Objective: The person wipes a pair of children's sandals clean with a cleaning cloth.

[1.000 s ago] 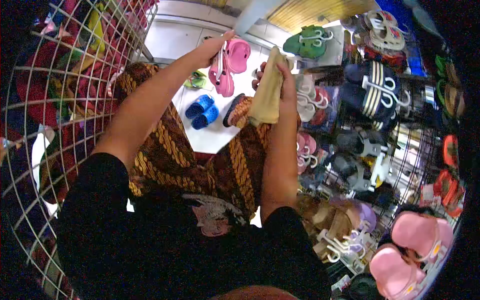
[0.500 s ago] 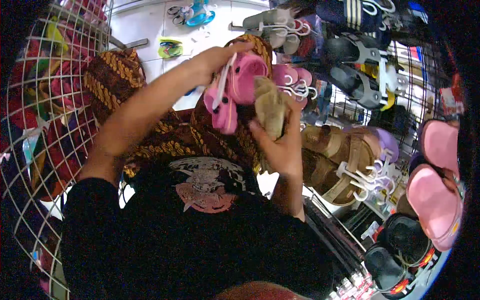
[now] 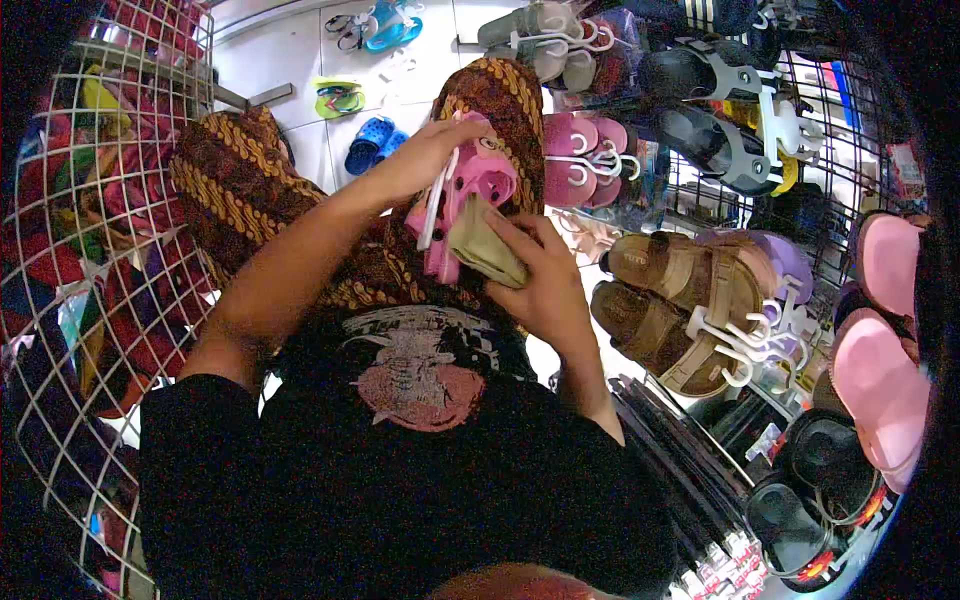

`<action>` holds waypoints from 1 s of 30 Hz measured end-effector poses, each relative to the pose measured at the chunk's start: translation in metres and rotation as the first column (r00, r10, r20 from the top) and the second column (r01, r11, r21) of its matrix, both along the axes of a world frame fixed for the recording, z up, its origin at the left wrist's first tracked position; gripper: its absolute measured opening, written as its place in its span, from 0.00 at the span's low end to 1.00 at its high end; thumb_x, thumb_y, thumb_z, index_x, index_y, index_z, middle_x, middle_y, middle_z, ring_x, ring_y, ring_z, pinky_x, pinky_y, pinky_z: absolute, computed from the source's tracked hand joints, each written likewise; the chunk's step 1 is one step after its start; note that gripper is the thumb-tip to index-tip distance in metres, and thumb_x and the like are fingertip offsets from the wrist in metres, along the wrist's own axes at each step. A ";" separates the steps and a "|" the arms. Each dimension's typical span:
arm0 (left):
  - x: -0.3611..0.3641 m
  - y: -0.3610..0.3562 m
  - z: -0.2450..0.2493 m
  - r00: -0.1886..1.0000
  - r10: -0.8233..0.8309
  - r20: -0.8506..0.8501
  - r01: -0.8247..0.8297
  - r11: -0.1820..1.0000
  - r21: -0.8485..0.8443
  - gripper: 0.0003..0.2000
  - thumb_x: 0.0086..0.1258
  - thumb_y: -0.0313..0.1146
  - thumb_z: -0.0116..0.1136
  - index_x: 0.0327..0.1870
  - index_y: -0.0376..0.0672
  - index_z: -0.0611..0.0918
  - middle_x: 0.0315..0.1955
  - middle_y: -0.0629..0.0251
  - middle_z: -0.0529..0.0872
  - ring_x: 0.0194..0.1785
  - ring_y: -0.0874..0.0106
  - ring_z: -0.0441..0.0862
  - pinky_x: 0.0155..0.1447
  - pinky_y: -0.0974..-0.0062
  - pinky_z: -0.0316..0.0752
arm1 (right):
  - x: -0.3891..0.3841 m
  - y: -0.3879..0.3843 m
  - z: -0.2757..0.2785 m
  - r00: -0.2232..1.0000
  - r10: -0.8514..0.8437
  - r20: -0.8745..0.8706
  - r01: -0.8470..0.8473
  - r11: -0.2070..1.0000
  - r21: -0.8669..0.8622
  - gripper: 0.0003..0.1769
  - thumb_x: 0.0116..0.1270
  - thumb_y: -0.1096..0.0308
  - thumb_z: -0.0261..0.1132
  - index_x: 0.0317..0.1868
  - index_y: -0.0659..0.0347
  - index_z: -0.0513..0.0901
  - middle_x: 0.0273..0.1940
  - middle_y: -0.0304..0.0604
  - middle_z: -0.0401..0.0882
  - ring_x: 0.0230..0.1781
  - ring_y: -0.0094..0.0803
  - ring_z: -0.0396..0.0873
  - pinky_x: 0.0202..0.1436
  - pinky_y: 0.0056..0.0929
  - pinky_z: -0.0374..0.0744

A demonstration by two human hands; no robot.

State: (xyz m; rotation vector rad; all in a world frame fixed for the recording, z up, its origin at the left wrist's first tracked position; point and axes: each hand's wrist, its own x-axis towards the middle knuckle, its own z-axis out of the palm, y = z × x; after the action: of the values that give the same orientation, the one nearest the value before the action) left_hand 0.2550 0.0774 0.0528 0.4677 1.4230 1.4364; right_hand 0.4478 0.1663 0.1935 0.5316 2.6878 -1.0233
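My left hand [image 3: 425,155] grips a pair of pink clogs [image 3: 470,185] on a white plastic hanger [image 3: 438,198], held close in front of my chest. My right hand [image 3: 545,280] presses a folded tan cloth [image 3: 485,252] against the lower clog. Both hands are over my brown patterned batik trousers [image 3: 245,190] and black printed shirt [image 3: 405,385].
A wire rack on the right holds hung footwear: brown sandals [image 3: 675,300], pink clogs [image 3: 885,340], black sandals [image 3: 720,120], pink slippers [image 3: 585,150]. A white wire grid [image 3: 90,250] with colourful goods stands at left. Blue clogs [image 3: 368,145] and green sandals [image 3: 340,98] lie on the white floor.
The clogs and cloth came down from a raised position to chest height. My right hand folded the cloth and now presses it onto the clog. The view tilted downward.
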 end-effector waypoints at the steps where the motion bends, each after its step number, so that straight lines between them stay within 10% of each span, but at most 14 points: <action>1: 0.001 -0.001 -0.001 0.991 0.012 -0.133 -0.003 0.998 0.069 0.19 0.79 0.39 0.41 0.58 0.37 0.79 0.54 0.56 0.81 0.58 0.66 0.77 0.64 0.71 0.68 | 0.001 0.006 0.003 1.000 0.006 0.020 -0.007 0.999 0.048 0.41 0.44 0.74 0.74 0.64 0.48 0.78 0.56 0.49 0.74 0.53 0.49 0.77 0.56 0.40 0.78; 8: 0.005 -0.002 0.004 0.988 0.080 -0.133 -0.057 0.984 0.170 0.19 0.78 0.46 0.46 0.49 0.38 0.81 0.39 0.67 0.84 0.44 0.77 0.78 0.51 0.78 0.72 | -0.010 -0.013 -0.014 0.989 -0.140 -0.057 0.149 0.967 0.209 0.41 0.45 0.73 0.73 0.65 0.48 0.77 0.55 0.51 0.72 0.54 0.52 0.75 0.57 0.42 0.77; 13: 0.005 -0.004 -0.032 0.895 0.103 -0.434 -0.006 0.976 0.218 0.19 0.78 0.45 0.46 0.52 0.38 0.81 0.43 0.65 0.84 0.48 0.76 0.78 0.55 0.76 0.72 | 0.003 -0.003 0.005 0.999 0.034 0.019 -0.033 0.998 -0.051 0.39 0.46 0.71 0.71 0.64 0.53 0.77 0.53 0.52 0.73 0.54 0.50 0.76 0.60 0.39 0.75; 15: -0.002 -0.006 0.006 0.994 -0.089 0.067 0.088 0.996 0.015 0.20 0.79 0.44 0.45 0.56 0.37 0.80 0.51 0.61 0.83 0.54 0.73 0.78 0.61 0.75 0.70 | 0.012 0.010 0.012 0.994 0.110 0.005 -0.108 0.983 -0.150 0.39 0.45 0.71 0.71 0.64 0.56 0.77 0.52 0.52 0.73 0.53 0.50 0.76 0.60 0.38 0.74; 21: -0.016 -0.014 0.005 0.907 -0.161 0.389 0.105 0.982 0.160 0.26 0.78 0.50 0.46 0.63 0.35 0.77 0.59 0.57 0.79 0.62 0.71 0.73 0.66 0.72 0.66 | 0.034 0.032 -0.003 0.951 -0.308 -0.007 0.290 0.903 -0.318 0.22 0.62 0.72 0.66 0.56 0.66 0.75 0.45 0.42 0.80 0.47 0.28 0.76 0.54 0.32 0.75; 26: -0.024 -0.029 0.039 0.949 -0.269 -0.164 0.257 0.962 -0.091 0.28 0.75 0.53 0.52 0.63 0.35 0.77 0.54 0.58 0.82 0.58 0.69 0.75 0.64 0.73 0.66 | 0.018 0.024 -0.003 0.832 -0.552 -0.046 0.533 0.820 -0.210 0.26 0.63 0.68 0.66 0.61 0.66 0.74 0.52 0.48 0.80 0.52 0.36 0.78 0.59 0.35 0.75; 30: -0.023 -0.027 0.060 0.907 -0.386 -0.167 0.367 0.920 -0.135 0.29 0.71 0.57 0.56 0.58 0.36 0.80 0.48 0.56 0.84 0.53 0.70 0.77 0.57 0.71 0.70 | 0.012 0.025 -0.007 0.739 -0.638 -0.217 0.625 0.769 -0.133 0.26 0.61 0.58 0.72 0.56 0.62 0.78 0.44 0.47 0.85 0.44 0.41 0.84 0.51 0.38 0.79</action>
State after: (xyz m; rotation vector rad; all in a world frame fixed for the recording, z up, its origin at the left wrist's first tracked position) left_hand 0.2320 0.0505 0.1130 0.7880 1.4519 1.0236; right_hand 0.4598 0.1910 0.1861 1.4766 2.7230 -1.3934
